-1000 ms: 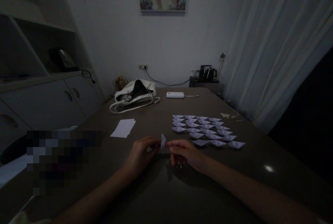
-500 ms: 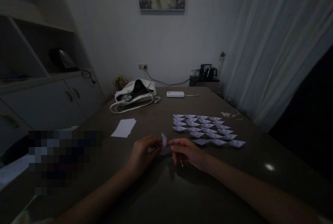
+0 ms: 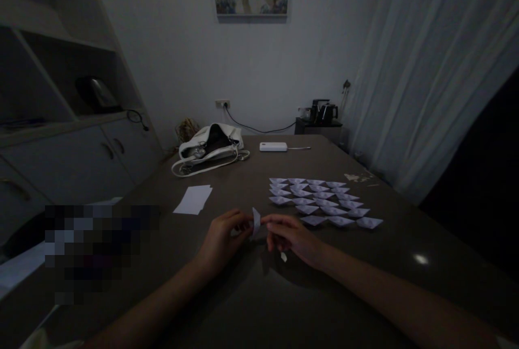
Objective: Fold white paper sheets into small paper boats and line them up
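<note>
Just in front of me, my left hand (image 3: 227,236) pinches a small folded white paper boat (image 3: 255,221), turned up on end. From the other side my right hand (image 3: 294,237) meets the boat with its index fingertip; the thumb is close by and the other fingers curl under. Its exact grip is partly hidden. Below the right fingers lies a small white scrap (image 3: 284,256). Beyond that hand, several finished paper boats (image 3: 323,195) stand in rows. To the left are a few white paper sheets (image 3: 193,200), loosely stacked.
The dark table (image 3: 243,306) carries a white handbag (image 3: 213,146) at the far left and a white power bank (image 3: 273,147) with a short cable. Pale paper bits (image 3: 357,178) lie near the right edge. A blurred-out patch (image 3: 97,246) covers the left side.
The white scrap under my right hand shows more fully now. Both hands and the paper boat stay almost in place, with only slight finger movement.
</note>
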A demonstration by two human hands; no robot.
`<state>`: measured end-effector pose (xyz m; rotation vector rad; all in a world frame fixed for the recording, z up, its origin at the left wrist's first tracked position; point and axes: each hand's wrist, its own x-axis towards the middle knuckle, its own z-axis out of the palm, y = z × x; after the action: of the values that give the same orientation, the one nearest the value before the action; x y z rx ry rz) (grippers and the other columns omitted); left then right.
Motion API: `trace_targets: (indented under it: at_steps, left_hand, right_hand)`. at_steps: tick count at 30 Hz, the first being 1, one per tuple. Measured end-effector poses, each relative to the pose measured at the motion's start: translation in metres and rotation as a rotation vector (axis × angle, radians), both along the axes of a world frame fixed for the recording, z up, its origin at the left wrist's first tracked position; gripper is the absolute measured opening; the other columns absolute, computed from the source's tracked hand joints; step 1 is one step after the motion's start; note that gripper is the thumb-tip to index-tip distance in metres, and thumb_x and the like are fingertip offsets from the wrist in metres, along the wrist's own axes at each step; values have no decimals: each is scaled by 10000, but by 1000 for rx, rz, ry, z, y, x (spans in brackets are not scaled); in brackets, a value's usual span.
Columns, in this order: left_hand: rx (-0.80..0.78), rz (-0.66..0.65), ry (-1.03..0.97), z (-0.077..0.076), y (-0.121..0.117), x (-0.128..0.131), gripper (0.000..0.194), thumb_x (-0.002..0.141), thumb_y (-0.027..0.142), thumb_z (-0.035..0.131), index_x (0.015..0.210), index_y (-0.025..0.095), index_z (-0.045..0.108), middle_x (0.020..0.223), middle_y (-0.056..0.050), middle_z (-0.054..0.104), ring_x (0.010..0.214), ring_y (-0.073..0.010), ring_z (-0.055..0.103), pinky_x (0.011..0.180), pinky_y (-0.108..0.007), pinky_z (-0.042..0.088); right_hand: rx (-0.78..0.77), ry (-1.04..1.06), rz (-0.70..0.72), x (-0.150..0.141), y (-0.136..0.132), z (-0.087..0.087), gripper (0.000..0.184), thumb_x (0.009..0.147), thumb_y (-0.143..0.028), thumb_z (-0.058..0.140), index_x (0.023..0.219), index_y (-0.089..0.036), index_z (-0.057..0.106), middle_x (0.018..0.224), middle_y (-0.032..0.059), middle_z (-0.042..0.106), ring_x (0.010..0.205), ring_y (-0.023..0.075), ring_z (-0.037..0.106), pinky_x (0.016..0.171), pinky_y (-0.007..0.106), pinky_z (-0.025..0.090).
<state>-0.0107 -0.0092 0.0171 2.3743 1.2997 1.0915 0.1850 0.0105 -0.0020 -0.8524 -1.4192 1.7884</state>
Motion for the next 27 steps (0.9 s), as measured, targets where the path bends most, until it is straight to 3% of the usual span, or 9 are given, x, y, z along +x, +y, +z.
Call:
trace_targets:
  at_steps: [10,27]
  left_hand:
    - [13,-19,-4,-2,-2,0,118,769,47,607,824,145,643,729,-1,575,637,-123,573,575,-198,443]
    - [181,-20,-68,-6,-3,-4,126,829,83,572,907,157,638,744,-9,573,655,-128,565,601,-205,453]
  right_hand:
    - [-48,3,48,2,2,1,259,802,-307,601,978,-124,649,555,-8,619,444,64,481,421,188,277]
    - [-75,50,214,9,6,4,460,811,-277,593,1228,-82,572,480,-25,607,382,64,471,406,195,253]
